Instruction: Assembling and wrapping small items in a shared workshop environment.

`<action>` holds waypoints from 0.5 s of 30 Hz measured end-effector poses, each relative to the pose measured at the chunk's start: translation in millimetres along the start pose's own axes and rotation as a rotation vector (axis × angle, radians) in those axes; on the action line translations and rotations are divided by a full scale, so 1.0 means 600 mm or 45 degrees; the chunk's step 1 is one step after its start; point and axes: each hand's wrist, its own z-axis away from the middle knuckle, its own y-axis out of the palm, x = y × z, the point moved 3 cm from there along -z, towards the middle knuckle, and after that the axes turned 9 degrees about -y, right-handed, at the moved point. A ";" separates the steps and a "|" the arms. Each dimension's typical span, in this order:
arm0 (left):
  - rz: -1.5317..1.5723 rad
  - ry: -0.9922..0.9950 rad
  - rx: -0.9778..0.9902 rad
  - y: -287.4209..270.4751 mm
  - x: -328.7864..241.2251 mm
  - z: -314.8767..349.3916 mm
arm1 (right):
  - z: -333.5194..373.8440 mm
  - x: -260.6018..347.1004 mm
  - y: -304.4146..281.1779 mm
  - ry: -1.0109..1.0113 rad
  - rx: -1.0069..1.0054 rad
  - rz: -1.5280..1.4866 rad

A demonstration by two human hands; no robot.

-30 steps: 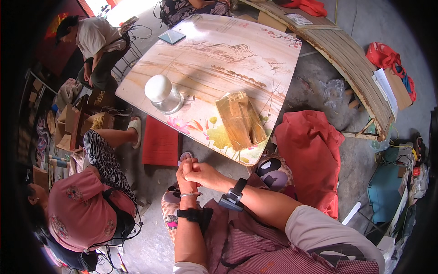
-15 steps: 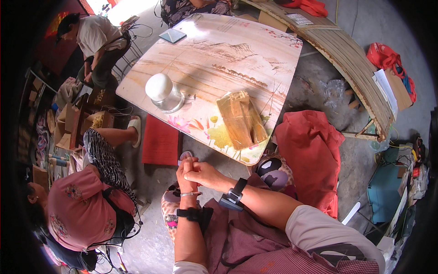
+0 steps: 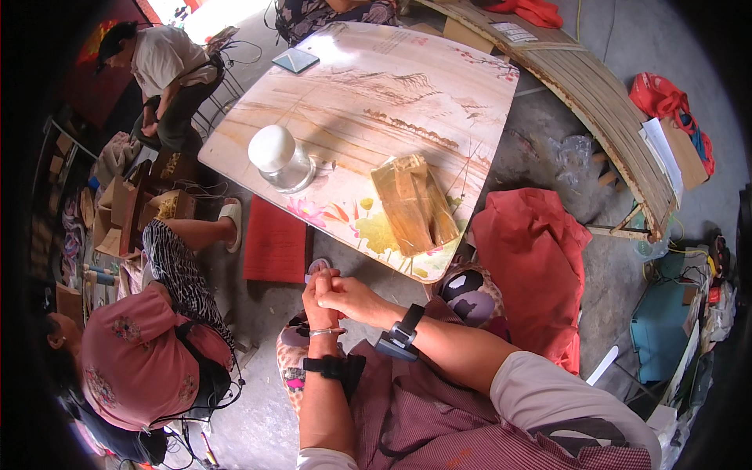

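In front of my lap, just off the near edge of the printed table (image 3: pixel 329 117), my two hands are clasped together. My left hand (image 3: pixel 319 307), with a bangle at its wrist, has its fingers closed. My right hand (image 3: pixel 351 299) closes over the left hand's fingers, its thumb across them. No object shows between them, though the inner palms are hidden. Nearest on the table lies a brown, tape-wrapped package (image 3: pixel 413 207). To its left stands a clear glass jar (image 3: pixel 294 176) with a rounded white lid (image 3: pixel 272 149).
A flat dark tablet-like object (image 3: pixel 296 60) rests at the table's far left. Red cloth (image 3: pixel 533 266) hangs right of my knee; a red sheet (image 3: pixel 276 243) lies left. One person (image 3: pixel 149 352) sits at left, another (image 3: pixel 172 78) beyond. A curved slatted bench (image 3: pixel 595 110) borders the right.
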 end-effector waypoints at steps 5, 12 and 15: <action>-0.026 0.038 -0.035 -0.004 0.007 -0.004 | 0.004 0.010 0.001 -0.058 -0.061 -0.111; 0.020 0.003 0.007 -0.001 0.001 0.000 | -0.002 -0.006 0.000 -0.015 -0.016 -0.039; 0.002 0.031 -0.015 0.000 -0.002 0.001 | 0.002 0.004 0.002 -0.032 -0.029 -0.089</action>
